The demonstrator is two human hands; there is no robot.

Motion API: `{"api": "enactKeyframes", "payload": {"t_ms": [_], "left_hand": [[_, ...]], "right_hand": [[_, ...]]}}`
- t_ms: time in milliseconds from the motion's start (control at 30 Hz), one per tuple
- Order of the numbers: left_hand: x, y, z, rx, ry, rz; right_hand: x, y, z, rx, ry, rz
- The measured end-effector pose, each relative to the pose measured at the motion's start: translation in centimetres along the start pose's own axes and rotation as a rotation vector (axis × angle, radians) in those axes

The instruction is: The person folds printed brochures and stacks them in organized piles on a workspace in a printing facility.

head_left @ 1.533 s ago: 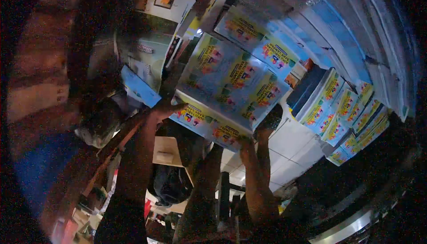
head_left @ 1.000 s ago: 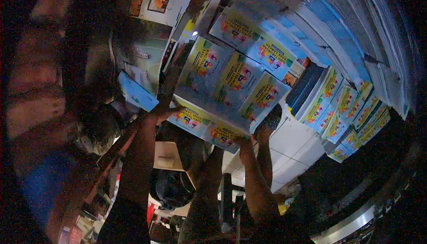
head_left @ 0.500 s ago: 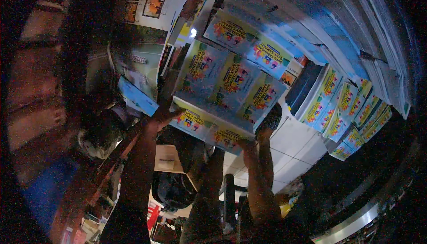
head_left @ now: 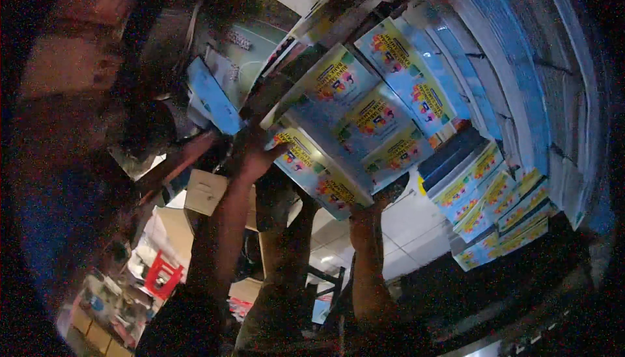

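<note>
While left hand (head_left: 255, 160) pinches one end of printed sheet (head_left: 316, 168), thumb on top, right hand (head_left: 366, 212) grips other end.

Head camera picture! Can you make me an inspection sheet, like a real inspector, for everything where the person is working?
Surface: what bears the papers is hidden; a pale tiled floor shows below.
Job's things: front printed paper, blue and yellow, between the hands; matching printed sheets just beyond.
Clutter: smaller printed stacks to the right, a blue flat item to the left, a red plastic item lower left.
Hands: left hand grips the front paper's left end; right hand is at its lower right corner, fingers unclear.
Cables: nothing seen.
Surroundings: tall paper stacks upper right; dark edges.
</note>
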State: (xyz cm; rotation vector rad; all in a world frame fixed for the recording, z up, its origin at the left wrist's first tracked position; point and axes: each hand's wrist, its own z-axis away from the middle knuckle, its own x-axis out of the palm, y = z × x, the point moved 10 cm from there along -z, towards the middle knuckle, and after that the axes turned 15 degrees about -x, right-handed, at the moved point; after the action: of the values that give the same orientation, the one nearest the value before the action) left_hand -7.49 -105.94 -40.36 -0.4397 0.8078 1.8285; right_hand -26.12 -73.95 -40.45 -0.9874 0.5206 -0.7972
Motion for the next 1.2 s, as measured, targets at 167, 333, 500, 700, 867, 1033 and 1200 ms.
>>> {"api": "enactKeyframes", "payload": {"t_ms": [167,333,500,700,867,1033,1200], "left_hand": [[10.5,-4.4,7.9,-0.758,-0.404,1.904],[13.3,-5.0,9.0,-0.455,-0.547,1.493],[16.6,-4.5,9.1,-0.519,-0.627,1.934],[14.3,0.5,10.3,-0.658,-0.536,1.752],[12.3,-1.6,9.6,-0.634,-0.518,1.765],[15.0,-2.2,9.3,-0.640,-0.562,1.814],[16.1,-3.2,9.8,-0.644,-0.620,1.843]], "right_hand": [[-2.3,-2.5,-1.7,-0.050,-0.078,0.120],[0.4,-2.8,-5.3,-0.062,-0.213,0.149],[3.4,-2.6,-7.6,-0.054,-0.392,0.175],[2.6,-3.1,-7.4,-0.046,-0.482,0.254],[5.5,-3.8,-8.0,-0.058,-0.633,0.298],[9.1,-4.8,-9.9,-0.120,-0.849,0.424],[12.4,-3.9,-9.5,-0.131,-0.991,0.462]]}}
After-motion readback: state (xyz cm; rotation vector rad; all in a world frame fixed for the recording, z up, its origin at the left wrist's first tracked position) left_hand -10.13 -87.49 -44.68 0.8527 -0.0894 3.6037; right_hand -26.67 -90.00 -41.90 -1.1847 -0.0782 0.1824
